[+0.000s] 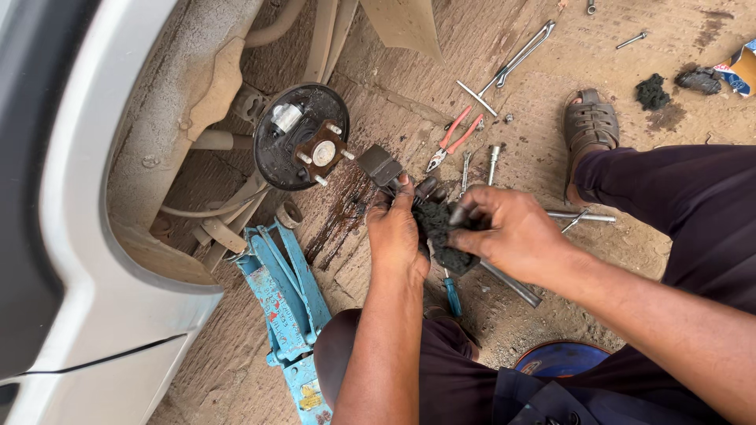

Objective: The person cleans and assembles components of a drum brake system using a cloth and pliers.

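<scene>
My left hand (pixel 396 228) grips a dark metal brake part (pixel 379 165) whose blocky end sticks out past my fingers toward the car. My right hand (pixel 512 232) presses a dirty black rag (pixel 442 232) against that part, fingers curled around the cloth. Both hands meet above the dirt ground, in front of my knees. To the left, the bare wheel hub with its black backing plate (pixel 302 135) and studs sits inside the wheel arch of a white car (pixel 75 260).
A blue scissor jack (pixel 285 303) stands under the car. Red-handled pliers (pixel 453 140), a T-handle wrench (pixel 512 61), bolts, a blue-handled screwdriver (pixel 451 295) and a steel bar (pixel 512 283) lie around. My sandalled foot (pixel 589 126) rests at right; more black rags (pixel 652 90) lie beyond it.
</scene>
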Tool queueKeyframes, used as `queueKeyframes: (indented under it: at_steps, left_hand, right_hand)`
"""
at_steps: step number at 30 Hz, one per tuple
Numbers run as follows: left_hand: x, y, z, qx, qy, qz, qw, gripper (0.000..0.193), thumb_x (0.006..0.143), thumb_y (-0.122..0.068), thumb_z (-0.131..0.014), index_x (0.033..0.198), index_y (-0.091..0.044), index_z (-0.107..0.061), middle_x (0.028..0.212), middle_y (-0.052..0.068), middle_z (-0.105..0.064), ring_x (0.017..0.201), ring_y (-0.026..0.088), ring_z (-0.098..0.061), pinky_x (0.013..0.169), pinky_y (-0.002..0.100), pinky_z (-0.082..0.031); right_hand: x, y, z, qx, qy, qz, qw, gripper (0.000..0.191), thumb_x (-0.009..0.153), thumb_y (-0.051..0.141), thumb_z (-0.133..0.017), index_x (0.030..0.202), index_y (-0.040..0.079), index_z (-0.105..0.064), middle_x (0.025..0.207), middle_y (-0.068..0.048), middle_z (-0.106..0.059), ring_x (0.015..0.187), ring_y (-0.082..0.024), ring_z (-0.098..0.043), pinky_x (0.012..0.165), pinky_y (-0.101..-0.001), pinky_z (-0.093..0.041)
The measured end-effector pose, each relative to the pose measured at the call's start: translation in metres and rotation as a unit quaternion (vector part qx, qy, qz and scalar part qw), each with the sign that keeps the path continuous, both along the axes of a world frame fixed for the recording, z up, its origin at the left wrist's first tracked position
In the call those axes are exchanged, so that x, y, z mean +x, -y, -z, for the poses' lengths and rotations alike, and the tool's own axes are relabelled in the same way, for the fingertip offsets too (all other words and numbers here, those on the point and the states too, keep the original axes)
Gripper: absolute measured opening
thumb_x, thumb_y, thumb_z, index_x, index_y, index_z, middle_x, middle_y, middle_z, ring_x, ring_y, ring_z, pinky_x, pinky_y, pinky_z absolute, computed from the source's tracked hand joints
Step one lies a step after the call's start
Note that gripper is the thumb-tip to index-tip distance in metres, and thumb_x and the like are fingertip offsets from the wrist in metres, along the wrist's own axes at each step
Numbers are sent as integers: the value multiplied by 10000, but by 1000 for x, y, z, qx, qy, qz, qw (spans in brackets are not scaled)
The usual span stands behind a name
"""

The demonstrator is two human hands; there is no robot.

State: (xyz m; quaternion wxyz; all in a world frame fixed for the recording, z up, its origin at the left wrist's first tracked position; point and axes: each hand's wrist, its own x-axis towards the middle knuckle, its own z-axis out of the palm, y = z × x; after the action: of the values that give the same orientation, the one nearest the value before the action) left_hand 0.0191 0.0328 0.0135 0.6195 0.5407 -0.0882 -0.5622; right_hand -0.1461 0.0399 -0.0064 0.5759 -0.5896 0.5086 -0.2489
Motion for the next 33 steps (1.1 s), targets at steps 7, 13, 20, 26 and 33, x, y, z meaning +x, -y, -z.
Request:
queueKeyframes:
  at_steps: [7, 13, 20, 26, 33]
  left_hand:
    - [9, -5, -14, 75, 11, -32, 997, 197, 978, -213, -654, 1044, -46, -572, 829, 101, -679, 554, 153, -641, 479, 311, -516]
    - [7, -10, -8, 65, 76, 33, 994, 338, 974, -318, -726, 1005, 7, -635, 664, 38, -603, 416, 96, -465, 358, 272, -353]
    - [23, -20, -41, 18, 20, 56, 998, 268, 881, -228, -684, 1037, -18, -623, 926, 151, -770, 765, 217, -776, 706, 370, -655]
    - [30, -30, -40, -24, -21, 85, 996, 269, 939, -175, -740, 1127, -10, -641, 1041, 150, -741, 927, 244, -737, 779, 398, -616]
    - [24, -21, -34, 0, -29, 62, 998, 276, 859, -238, -735, 1066, -63, -688, 1045, 160, -791, 945, 228, -755, 782, 372, -619]
  right_hand:
    - [-31, 23, -47, 12, -11, 134, 991, 257, 827, -1, -757, 1048, 85, -657, 928, -47, -739, 794, -111, -695, 699, -282, -592]
    - [-10, 9, -24, -77, 49, -59, 994, 282, 786, 150, -871, 1011, 43, -738, 873, -76, -763, 787, -117, -647, 705, -289, -544]
    - [-53, 46, -24, -42, 35, 72, 996, 134, 854, 141, -804, 954, 55, -775, 883, -86, -768, 758, -159, -696, 719, -307, -585]
    - [-24, 43, -32, -24, 107, 38, 993, 223, 821, 86, -756, 1038, 120, -788, 898, -54, -816, 798, -157, -777, 744, -313, -660]
    - [6, 20, -11, -151, 34, -136, 979, 208, 836, 164, -790, 1043, 142, -798, 1050, -54, -780, 962, -189, -768, 855, -326, -610]
